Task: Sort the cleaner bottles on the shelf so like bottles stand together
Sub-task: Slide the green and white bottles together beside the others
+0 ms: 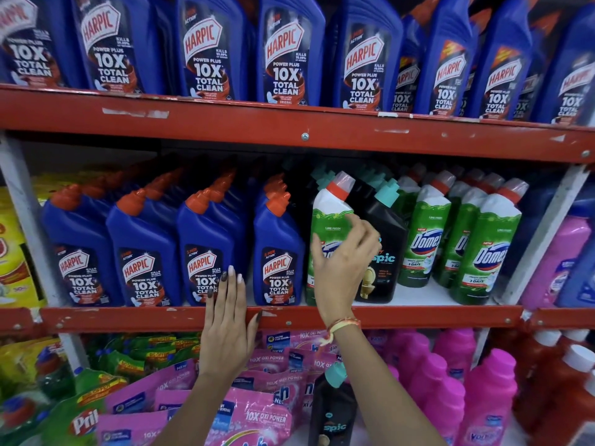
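Note:
On the middle shelf (418,317), blue Harpic bottles (141,252) fill the left half. A single green Domex bottle (328,214) stands between the last Harpic bottle (278,249) and a black Spic bottle (388,226). My right hand (341,262) wraps around the front of that green bottle, thumb on its left side and fingers towards the black one. More green Domex bottles (483,252) stand together further right. My left hand (227,323) lies flat on the shelf's red front edge, fingers apart, fingertips against a Harpic bottle (199,239).
Another black Spic bottle (331,410) sits on the shelf below among pink detergent pouches (264,420). Pink bottles (450,381) and red bottles (563,381) stand to the lower right. The top shelf holds large Harpic bottles (286,53). Yellow packs (13,252) sit at the far left.

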The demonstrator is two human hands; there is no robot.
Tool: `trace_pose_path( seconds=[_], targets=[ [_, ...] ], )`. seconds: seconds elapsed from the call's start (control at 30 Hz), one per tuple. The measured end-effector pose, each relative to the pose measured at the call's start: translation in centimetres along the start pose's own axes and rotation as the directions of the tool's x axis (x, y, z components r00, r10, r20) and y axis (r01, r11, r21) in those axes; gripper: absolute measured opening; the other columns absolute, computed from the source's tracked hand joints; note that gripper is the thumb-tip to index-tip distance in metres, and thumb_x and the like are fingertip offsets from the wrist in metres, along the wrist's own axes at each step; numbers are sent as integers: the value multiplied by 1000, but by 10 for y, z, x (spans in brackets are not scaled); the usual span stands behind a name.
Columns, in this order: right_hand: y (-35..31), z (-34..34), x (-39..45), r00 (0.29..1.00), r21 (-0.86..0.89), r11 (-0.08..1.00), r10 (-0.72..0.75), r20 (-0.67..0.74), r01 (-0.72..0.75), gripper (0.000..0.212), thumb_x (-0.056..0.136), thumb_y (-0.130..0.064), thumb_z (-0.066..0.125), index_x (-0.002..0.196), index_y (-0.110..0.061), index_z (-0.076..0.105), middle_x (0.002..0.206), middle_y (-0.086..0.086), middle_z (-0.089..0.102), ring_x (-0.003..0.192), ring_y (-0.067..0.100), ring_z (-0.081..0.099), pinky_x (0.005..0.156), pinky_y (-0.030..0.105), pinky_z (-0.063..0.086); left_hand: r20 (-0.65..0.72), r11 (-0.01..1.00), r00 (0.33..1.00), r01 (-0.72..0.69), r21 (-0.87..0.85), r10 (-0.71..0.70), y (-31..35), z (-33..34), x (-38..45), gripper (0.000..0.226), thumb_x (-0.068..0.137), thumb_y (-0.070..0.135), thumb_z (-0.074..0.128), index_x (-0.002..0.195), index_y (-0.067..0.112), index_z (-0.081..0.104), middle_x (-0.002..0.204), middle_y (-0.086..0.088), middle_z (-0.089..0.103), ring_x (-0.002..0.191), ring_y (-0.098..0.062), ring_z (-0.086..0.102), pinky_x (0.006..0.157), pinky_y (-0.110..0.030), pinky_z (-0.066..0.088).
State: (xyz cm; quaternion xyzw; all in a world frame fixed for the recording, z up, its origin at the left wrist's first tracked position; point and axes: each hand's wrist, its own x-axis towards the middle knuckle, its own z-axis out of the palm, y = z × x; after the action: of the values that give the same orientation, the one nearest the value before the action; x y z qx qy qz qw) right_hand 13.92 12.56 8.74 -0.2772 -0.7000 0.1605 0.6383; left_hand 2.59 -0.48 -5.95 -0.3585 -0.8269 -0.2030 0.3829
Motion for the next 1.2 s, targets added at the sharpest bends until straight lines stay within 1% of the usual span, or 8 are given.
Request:
trace_pose_path(
  seconds=[0.17,0.33,0.47,0.63,0.83,0.97,1.1,1.2],
  targets=[
    [13,5,4,932,-70,969,247,266,-237,82,76,-42,78,138,-4,41,126,14,55,112,31,54,89,39,45,9,1000,1000,1,5,-1,-1,0,0,67,105,43,21,157,0,18,167,-17,12,154,-29,12,124,-44,8],
    [18,1,8,933,-45,960,281,227,-278,60,68,-47,80,111,-11,59,100,7,67,88,27,65,68,29,42,12,999,1000,-27,32,27,-5,0,1,70,103,44,26,157,0,17,167,-17,11,154,-28,12,124,-42,6],
    [21,-10,6,959,11,977,208,193,-214,71,68,-50,79,124,-12,56,106,6,68,94,26,66,80,39,53,28,999,999,-18,32,17,-4,-2,1,72,103,46,24,157,0,16,167,-16,9,154,-28,10,125,-41,3],
    [27,-42,25,987,49,991,121,105,-127,74,66,-56,78,126,-17,57,108,1,70,96,20,66,83,34,53,27,1000,999,-18,12,18,-2,-4,1,73,104,49,20,157,0,15,167,-16,10,154,-27,9,126,-39,0],
    [56,-81,54,980,15,980,198,34,-199,71,63,-52,81,118,-12,60,80,5,71,76,26,66,70,34,50,43,1000,999,-23,13,22,-2,-6,1,73,104,50,18,157,-1,18,167,-16,10,154,-27,10,126,-38,-1],
    [84,-95,63,972,-37,972,234,17,-233,88,58,-61,73,127,-8,56,85,4,72,79,24,67,76,39,56,48,1000,999,-17,5,16,-1,-7,1,73,104,50,19,156,-1,20,167,-16,11,154,-27,10,126,-38,-1],
    [100,-106,75,965,-49,964,262,-1,-262,67,64,-40,84,115,-5,59,83,8,69,75,26,62,70,33,48,50,1000,999,-11,7,11,-1,-7,2,73,104,50,20,156,-1,20,167,-16,12,154,-27,11,126,-38,-1],
    [113,-105,86,961,-72,959,276,3,-275,75,64,-39,84,122,-1,56,89,15,70,80,31,63,71,37,49,52,1000,999,-9,10,9,-1,-6,1,73,103,50,21,156,0,20,167,-16,12,154,-27,10,126,-38,-1]
  ],
)
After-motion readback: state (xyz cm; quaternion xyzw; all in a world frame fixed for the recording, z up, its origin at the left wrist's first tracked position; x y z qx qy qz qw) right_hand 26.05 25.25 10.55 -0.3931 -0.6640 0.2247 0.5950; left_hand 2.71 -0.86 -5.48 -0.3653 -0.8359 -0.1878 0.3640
